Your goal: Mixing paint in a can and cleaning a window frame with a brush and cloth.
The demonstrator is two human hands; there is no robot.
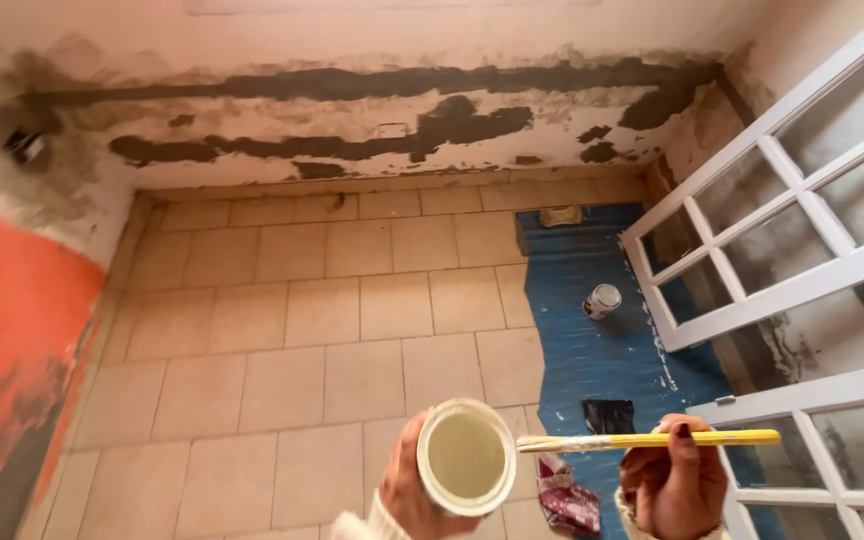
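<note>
My left hand (404,495) grips a small round white tin (466,456) of pale cream paint, held open side up at the bottom centre. My right hand (674,487) holds a paintbrush with a yellow handle (652,439), lying level, its pale bristles pointing left and almost touching the tin's rim. Both hands hover above a tiled floor (322,330).
A blue sheet (592,350) covers the floor at right, with a small white can (602,300), a black scrap (609,415), a crumpled rag (564,495) and a sponge-like block (560,216) on it. White glazed doors (792,200) stand at right. The far wall (372,110) shows dark patched streaks; the left wall is orange.
</note>
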